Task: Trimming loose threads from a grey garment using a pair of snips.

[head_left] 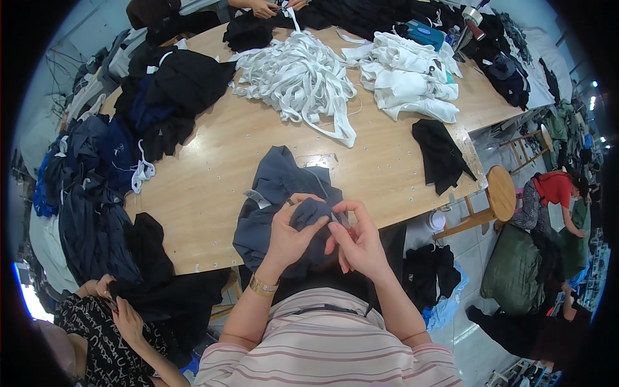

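Note:
A dark grey-blue garment (pixel 274 177) lies bunched at the table's near edge, part of it hanging over toward my lap. My left hand (pixel 293 235) is closed on a gathered fold of it, with thumb and fingers pressing the cloth up. Close beside that fold, my right hand (pixel 358 242) is pinched, its thumb and forefinger meeting at the cloth. A small pale, pointed bit shows at those fingertips, and a touch of red shows by the palm; I cannot make out what they belong to. A white label (pixel 256 198) sticks out at the garment's left side.
Beyond the garment lie a heap of white strips (pixel 296 80) and folded white cloth (pixel 403 80). A black cloth piece (pixel 440 155) rests at the right, dark garments (pixel 97 193) at the left. Co-workers sit at the lower left and far side. A wooden stool (pixel 500 193) stands right.

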Motion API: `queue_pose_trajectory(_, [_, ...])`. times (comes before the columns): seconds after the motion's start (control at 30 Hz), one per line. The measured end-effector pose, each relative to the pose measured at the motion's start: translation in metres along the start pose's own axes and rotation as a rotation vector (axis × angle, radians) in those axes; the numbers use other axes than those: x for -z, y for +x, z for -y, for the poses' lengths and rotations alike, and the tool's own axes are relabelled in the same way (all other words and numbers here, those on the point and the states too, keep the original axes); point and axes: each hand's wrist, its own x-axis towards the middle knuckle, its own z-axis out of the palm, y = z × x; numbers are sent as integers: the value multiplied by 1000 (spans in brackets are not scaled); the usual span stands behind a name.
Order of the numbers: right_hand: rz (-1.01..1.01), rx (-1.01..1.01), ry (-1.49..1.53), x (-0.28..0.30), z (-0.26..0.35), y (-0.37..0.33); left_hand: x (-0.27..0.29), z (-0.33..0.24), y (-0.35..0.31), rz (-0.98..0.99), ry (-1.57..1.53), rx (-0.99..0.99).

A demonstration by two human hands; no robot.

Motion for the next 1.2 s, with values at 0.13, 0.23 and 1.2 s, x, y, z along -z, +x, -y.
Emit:
queue_pose_trajectory(0.13, [9,5,-11,1,-1,-1,0,-2,0,10,16,-9])
queue_pose_trajectory(0.23, [10,0,-16,1,0,-1,0,-4,1,11,20,-5])
queue_pose_trajectory(1.2, [-3,105,141,9,-11,3,0,-3,0,64,-34,53])
